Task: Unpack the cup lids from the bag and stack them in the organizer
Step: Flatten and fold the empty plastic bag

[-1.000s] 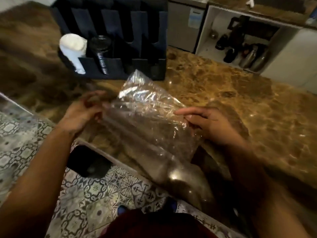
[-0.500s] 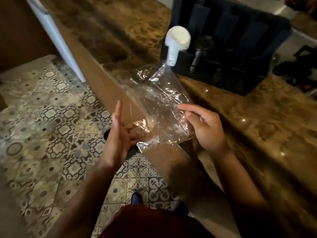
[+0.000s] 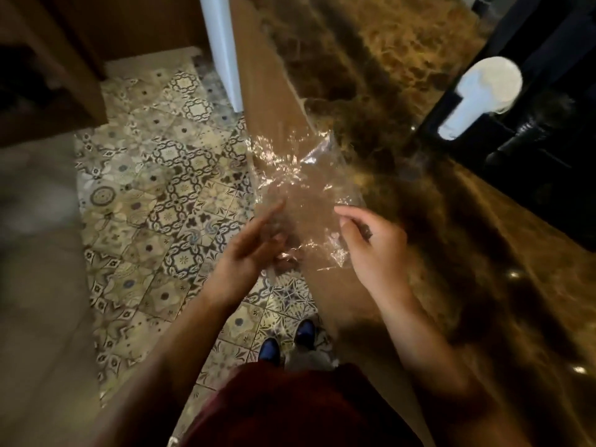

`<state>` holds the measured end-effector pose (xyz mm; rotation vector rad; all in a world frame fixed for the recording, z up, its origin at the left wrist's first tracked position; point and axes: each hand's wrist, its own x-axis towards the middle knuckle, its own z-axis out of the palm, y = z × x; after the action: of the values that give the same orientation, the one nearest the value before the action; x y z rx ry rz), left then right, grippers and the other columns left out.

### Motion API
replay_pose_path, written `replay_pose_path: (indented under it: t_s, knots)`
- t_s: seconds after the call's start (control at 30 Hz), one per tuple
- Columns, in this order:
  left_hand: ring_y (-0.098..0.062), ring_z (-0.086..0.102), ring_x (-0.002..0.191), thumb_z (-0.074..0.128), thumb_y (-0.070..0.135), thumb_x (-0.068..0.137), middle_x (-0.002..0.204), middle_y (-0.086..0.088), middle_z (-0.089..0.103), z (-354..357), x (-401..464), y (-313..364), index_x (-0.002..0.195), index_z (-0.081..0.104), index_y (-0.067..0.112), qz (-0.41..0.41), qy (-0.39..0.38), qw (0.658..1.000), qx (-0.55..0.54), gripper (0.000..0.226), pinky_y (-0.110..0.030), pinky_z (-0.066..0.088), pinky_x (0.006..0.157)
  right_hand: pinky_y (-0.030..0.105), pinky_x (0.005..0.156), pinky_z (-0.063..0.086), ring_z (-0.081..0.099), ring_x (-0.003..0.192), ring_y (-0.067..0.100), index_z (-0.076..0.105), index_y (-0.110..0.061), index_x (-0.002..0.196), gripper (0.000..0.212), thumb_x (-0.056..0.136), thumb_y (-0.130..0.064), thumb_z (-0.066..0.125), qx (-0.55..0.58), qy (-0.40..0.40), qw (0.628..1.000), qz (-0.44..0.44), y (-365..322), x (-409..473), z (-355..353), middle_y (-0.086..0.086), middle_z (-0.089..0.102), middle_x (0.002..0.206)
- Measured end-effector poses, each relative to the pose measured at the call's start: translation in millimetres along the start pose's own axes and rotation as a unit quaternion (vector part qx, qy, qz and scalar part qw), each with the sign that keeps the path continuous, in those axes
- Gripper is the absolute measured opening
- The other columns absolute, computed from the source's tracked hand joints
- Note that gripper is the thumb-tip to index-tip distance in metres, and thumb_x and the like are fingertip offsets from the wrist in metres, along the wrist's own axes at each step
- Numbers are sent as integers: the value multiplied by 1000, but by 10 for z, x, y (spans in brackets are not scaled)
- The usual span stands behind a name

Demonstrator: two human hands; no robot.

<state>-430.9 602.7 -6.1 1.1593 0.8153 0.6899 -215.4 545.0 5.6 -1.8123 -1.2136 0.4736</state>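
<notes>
The clear plastic bag [image 3: 300, 191] is held up between the two hands, above the edge of the brown marble counter [image 3: 403, 91]. The right hand [image 3: 371, 250] pinches the near right side of the bag with curled fingers and thumb. The left hand [image 3: 254, 246] is at the near left side of the bag with its fingers nearly straight; the picture is blurred, so I cannot tell if it grips the film or only touches it. The bag looks crumpled and flat. Beyond the right hand, well apart from it, the dark organizer [image 3: 522, 130] stands on the counter with a stack of white cup lids [image 3: 477, 95] in one compartment. Below the left hand is the patterned tile floor [image 3: 154, 195].
</notes>
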Motion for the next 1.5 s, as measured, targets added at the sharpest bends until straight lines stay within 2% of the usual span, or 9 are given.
replay_pose_path:
  t_s: [0.13,0.43,0.57,0.7,0.83,0.97,1.17,1.37,1.5]
  knots:
    - [-29,75,104,57,28,103,126,4,74,-145,47,-153,137,64,27,-90,15,993,77,35,-45,60,89,6,70,50,62,71,-12,78,-20,122,24,101,-15,67,-38,-44,998,18,220,126,223,-6,80,106]
    - [-24,66,87,59,-1,98,114,-15,77,-633,566,-870,111,78,18,-190,150,970,-24,30,-35,53,77,47,71,61,73,86,30,67,-41,127,38,98,-17,69,101,-184,947,242,892,274,1064,-6,73,106]
    - [-20,75,96,58,0,100,119,-11,76,-1037,1036,-1377,119,73,17,-218,132,966,35,29,-31,62,79,40,70,61,74,87,24,72,-32,125,32,101,-12,65,82,-177,930,311,1291,421,1418,-2,77,105]
    - [-21,73,76,52,1,104,108,-15,76,-1373,1608,-1895,129,66,3,-287,129,949,-8,29,-23,57,56,23,46,46,61,52,7,70,-11,127,30,103,1,57,122,-151,907,375,1660,515,1899,10,74,89]
    - [-16,73,60,36,7,111,96,-16,65,-1666,2007,-2363,121,61,3,-354,75,931,-56,28,-24,59,53,21,45,42,57,58,10,69,-19,109,34,103,6,46,144,-146,862,464,2063,708,2428,20,74,108]
    - [-6,71,60,62,4,99,96,-11,71,-1895,2274,-2971,124,65,-1,-311,78,937,136,25,-18,55,53,14,50,47,62,67,5,67,-19,119,26,105,-3,53,93,-163,836,516,2605,835,2954,2,72,110]
    - [-15,62,65,56,1,103,89,-11,67,-1967,2757,-3657,132,60,-5,-305,111,938,122,29,-20,51,51,16,58,48,62,83,7,64,-21,121,19,108,-14,51,29,-183,815,549,3350,804,3505,0,66,110]
    - [-18,66,89,60,17,104,111,-2,69,-2021,3009,-4013,138,61,15,-314,87,932,160,34,-47,60,86,33,79,59,71,93,18,66,-25,125,23,102,-24,65,49,-187,800,567,3696,811,3823,4,72,118]
    - [-11,64,87,68,22,99,117,8,62,-2126,3082,-4128,143,56,22,-291,78,930,212,45,-23,53,66,37,81,61,73,100,25,60,-25,136,34,102,-24,65,84,-170,794,577,3726,859,3938,5,69,122]
